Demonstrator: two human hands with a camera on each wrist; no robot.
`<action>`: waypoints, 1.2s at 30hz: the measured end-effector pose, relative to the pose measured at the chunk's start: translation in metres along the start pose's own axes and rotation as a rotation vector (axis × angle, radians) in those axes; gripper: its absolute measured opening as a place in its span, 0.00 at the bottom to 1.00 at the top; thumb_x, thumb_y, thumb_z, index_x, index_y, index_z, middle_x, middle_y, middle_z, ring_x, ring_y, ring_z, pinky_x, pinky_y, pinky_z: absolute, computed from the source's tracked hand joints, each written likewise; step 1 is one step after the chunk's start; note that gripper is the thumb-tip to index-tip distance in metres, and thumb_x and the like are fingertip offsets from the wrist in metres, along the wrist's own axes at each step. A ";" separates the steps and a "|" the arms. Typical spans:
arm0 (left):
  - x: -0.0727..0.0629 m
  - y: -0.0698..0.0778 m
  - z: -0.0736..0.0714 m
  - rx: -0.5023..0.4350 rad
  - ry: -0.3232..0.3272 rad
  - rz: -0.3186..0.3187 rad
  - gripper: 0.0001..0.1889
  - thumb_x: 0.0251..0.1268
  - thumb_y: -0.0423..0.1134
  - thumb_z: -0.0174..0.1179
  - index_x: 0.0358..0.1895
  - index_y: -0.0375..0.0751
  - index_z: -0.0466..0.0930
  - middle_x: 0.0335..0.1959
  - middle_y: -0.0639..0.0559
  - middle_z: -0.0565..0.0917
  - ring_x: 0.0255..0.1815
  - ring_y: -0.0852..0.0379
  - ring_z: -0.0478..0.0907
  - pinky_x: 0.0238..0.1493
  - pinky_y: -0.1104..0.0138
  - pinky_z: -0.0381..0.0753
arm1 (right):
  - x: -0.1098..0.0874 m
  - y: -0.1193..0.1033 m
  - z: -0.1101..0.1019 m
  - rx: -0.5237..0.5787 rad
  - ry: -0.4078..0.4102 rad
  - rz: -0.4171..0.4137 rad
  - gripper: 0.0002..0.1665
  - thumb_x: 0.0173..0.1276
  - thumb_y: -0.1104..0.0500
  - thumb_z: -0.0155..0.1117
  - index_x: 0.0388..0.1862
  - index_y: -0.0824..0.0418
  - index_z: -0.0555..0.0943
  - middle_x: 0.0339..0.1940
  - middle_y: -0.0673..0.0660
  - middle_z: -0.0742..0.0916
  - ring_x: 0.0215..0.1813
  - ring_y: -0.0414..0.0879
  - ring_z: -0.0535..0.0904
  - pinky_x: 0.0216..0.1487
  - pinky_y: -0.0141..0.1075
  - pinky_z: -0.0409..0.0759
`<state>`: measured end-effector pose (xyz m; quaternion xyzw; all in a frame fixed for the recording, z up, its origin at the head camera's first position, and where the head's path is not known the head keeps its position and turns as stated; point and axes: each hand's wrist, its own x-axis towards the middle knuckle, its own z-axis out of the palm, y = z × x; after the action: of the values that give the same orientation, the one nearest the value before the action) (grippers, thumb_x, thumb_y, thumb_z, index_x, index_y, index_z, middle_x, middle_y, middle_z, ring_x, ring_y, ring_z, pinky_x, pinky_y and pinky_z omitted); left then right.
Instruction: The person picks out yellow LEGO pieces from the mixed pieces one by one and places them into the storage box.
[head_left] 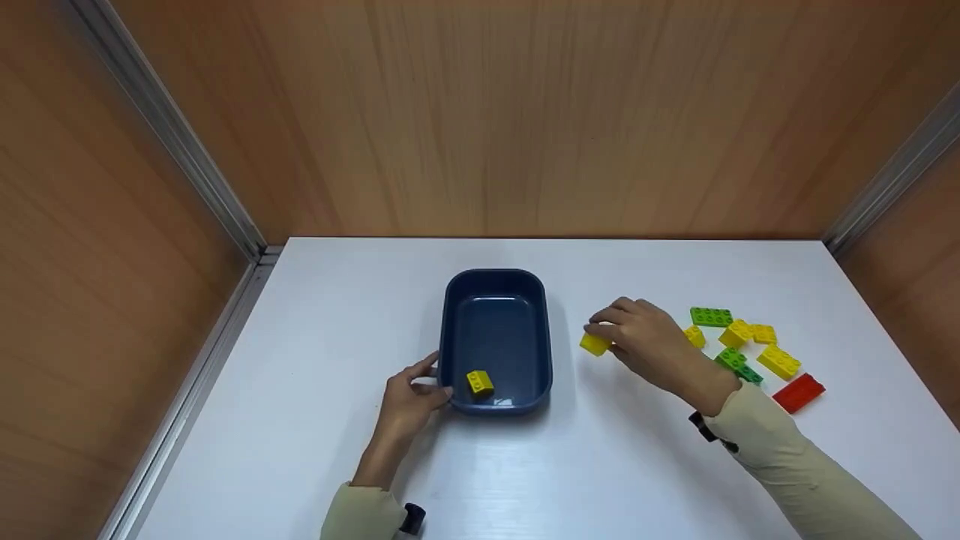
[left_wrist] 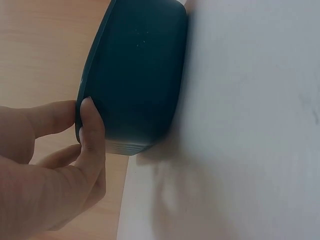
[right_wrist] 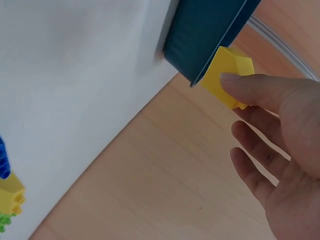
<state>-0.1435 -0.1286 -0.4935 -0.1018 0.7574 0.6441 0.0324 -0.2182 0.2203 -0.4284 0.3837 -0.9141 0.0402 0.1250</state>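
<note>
Beige sleeves (head_left: pixel 364 514) lie nearest. The left hand (head_left: pixel 409 403) pinches the near-left rim of a dark blue, rounded rectangular tray (head_left: pixel 495 337); a yellow studded brick (head_left: pixel 480 383) lies inside, at its near end. To the right, the right hand (head_left: pixel 651 343) grips a second yellow brick (head_left: pixel 596 344) between thumb and fingers, above the white table (head_left: pixel 322 360). Loose red, yellow and green bricks (head_left: pixel 779 362) lie beyond the wrist; a wood-grain panel (head_left: pixel 480 127) stands behind.

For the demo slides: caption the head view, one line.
Left hand grips a blue tray; right hand holds a yellow block above the white table.
</note>
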 end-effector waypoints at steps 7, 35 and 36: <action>0.001 -0.001 0.000 0.011 0.003 -0.008 0.34 0.63 0.22 0.67 0.75 0.31 0.73 0.58 0.32 0.76 0.45 0.52 0.82 0.43 0.66 0.89 | 0.014 -0.008 -0.001 0.026 0.019 -0.011 0.23 0.58 0.69 0.83 0.53 0.56 0.92 0.51 0.53 0.91 0.54 0.51 0.84 0.58 0.44 0.86; 0.001 0.001 0.001 -0.017 0.004 -0.019 0.34 0.65 0.20 0.66 0.76 0.30 0.71 0.59 0.32 0.74 0.47 0.51 0.84 0.47 0.66 0.90 | 0.062 -0.037 0.013 0.042 -0.002 -0.062 0.22 0.60 0.67 0.82 0.54 0.58 0.91 0.52 0.55 0.92 0.53 0.52 0.85 0.57 0.43 0.87; 0.001 0.001 0.001 -0.015 0.005 -0.019 0.34 0.65 0.20 0.66 0.76 0.31 0.71 0.59 0.32 0.75 0.47 0.51 0.84 0.46 0.66 0.90 | 0.064 -0.038 0.014 0.043 -0.001 -0.071 0.21 0.61 0.67 0.82 0.54 0.58 0.91 0.52 0.55 0.92 0.53 0.52 0.85 0.57 0.43 0.87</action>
<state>-0.1447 -0.1273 -0.4928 -0.1107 0.7516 0.6493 0.0359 -0.2370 0.1470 -0.4262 0.4184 -0.8989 0.0550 0.1176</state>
